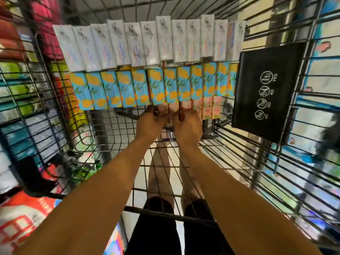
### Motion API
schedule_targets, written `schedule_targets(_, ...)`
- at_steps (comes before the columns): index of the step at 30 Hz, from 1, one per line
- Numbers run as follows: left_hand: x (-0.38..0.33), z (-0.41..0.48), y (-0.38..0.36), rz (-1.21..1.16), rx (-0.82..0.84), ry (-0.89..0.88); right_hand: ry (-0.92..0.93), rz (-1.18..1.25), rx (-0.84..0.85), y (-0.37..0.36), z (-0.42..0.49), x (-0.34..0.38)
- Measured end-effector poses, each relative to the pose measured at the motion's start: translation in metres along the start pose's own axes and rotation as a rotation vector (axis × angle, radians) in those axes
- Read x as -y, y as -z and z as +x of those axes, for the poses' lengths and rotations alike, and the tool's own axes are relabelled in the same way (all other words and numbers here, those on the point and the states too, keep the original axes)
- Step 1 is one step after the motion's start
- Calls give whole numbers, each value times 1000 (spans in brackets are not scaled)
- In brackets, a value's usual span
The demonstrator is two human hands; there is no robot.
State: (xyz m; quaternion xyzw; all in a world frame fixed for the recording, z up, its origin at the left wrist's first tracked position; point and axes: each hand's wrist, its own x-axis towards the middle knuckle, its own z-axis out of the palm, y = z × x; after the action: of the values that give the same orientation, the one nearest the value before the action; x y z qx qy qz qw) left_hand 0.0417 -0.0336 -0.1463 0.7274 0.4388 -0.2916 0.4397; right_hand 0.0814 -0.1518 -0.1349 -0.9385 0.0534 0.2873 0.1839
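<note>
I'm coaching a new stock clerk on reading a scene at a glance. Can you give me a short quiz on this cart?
1. True or false: the white boxes form the row farthest from the person.
2. Fill in: the black flap hangs on the ___ side of the cart.
3. What do the left hand and right hand grip?
A) white boxes
B) black flap
C) pink boxes

Key: 1 true; 2 right; 3 C.
</note>
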Motion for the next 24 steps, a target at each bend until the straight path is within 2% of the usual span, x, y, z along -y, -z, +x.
schedule_targets(4, -2, -1, -1, -2, -43, 14, 33, -129, 26, -8, -3, 10)
schedule_targets(8, -3, 6, 4, -104, -35, 206, -10, -231, 98, -17, -4, 18)
schedule_targets(11, -1, 4, 9, -192, -13, 196, -43, -279, 119, -16, 0, 19)
schedule_targets(16, 8, -9, 30, -225, 5, 178, -130, 6, 189, -4, 1, 20)
schedule_targets(20, 16, -35, 50, -369, 7, 171, -119, 175, 255, 20, -17, 23)
schedule_targets(24, 11, -73, 72, -461, 37, 197, -138, 473, 357, 58, -38, 18)
